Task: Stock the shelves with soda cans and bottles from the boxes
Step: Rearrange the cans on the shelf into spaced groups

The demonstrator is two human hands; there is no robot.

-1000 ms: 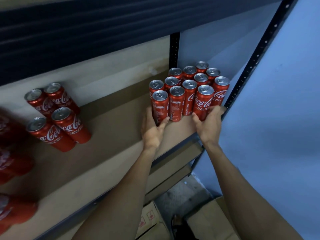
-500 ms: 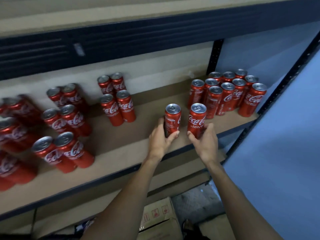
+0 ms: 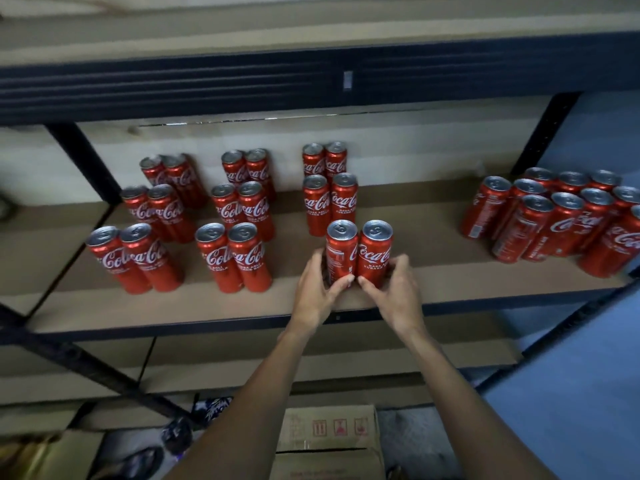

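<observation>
Two slim red soda cans stand side by side near the front of the brown shelf board (image 3: pixel 429 233). My left hand (image 3: pixel 317 292) grips the left can (image 3: pixel 341 251) low down, thumb across its front. My right hand (image 3: pixel 394 292) grips the right can (image 3: pixel 375 252) the same way. The two cans touch each other and sit just in front of a block of red cans (image 3: pixel 329 190) two wide. More pairs of red cans (image 3: pixel 235 223) stand in rows to the left. A dense cluster of red cans (image 3: pixel 568 220) fills the shelf's right end.
The dark metal beam of the upper shelf (image 3: pixel 311 84) hangs above the cans. Dark uprights (image 3: pixel 543 133) frame the bay, and a blue wall (image 3: pixel 595 393) lies to the right. A cardboard box (image 3: pixel 329 434) sits on the floor below, beside dark items on the left.
Both hands carried two cans leftward from the right cluster and now hold them in front of the middle block. The view has swung left, showing more rows.
</observation>
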